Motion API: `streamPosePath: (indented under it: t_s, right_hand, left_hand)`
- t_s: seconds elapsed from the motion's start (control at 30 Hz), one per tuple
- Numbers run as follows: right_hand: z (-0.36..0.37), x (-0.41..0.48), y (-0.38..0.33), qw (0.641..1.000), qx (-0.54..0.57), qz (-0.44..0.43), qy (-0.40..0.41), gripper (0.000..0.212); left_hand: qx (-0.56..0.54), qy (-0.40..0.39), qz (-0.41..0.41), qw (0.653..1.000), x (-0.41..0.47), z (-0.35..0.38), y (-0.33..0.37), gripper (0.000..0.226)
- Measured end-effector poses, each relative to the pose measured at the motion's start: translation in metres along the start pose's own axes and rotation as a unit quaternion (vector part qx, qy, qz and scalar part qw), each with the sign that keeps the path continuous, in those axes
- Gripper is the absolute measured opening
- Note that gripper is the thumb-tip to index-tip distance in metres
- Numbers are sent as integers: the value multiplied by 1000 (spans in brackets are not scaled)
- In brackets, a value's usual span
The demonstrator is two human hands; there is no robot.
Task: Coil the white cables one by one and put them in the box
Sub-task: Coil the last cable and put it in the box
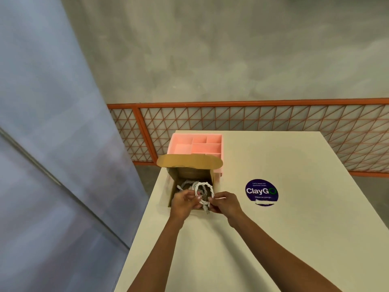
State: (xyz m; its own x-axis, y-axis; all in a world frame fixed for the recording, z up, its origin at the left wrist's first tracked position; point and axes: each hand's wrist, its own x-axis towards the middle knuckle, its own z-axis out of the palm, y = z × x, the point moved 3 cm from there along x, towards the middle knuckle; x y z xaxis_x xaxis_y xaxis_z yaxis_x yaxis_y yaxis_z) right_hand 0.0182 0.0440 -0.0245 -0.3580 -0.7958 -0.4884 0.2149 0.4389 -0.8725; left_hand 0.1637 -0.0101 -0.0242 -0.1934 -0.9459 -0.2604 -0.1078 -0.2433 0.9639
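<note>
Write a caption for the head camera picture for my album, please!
A left hand and right hand hold a coiled white cable over an open cardboard box on a white table.

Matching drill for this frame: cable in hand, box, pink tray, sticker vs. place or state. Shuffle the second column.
Things
1. cable
2. box
3. pink tray
4. sticker

Place or state
A. flat on the table, right of the box
B. coiled, held by left hand and right hand over the box's near edge
C. flap open, other cables inside
D. behind the box, split into compartments

Pairs: 1-B, 2-C, 3-D, 4-A
</note>
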Motion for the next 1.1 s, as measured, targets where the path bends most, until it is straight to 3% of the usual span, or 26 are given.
streamPosePath:
  t_s: [0.23,0.33,0.47,0.7,0.93,1.1]
  right_hand:
    - [55,20,-2,999,1,-2,39,8]
    - [68,30,-6,999,-6,6,35,4]
    - [78,45,1,999,-21,34,31,19]
    - [81,55,14,997,-47,42,34,14]
    - [59,51,5,995,-19,8,101,16]
    - [37,39,-19,965,-87,-146,202,69]
  left_hand:
    - [51,96,13,994,30,-42,-14,24]
    - [96,109,25,989,42,-48,-11,20]
    - [175,111,18,978,55,-53,-11,12]
    - [279,94,1,956,67,-58,-24,11]
    - [244,134,25,960,71,-77,-11,35]
    - [203,155,108,961,73,-83,22,61]
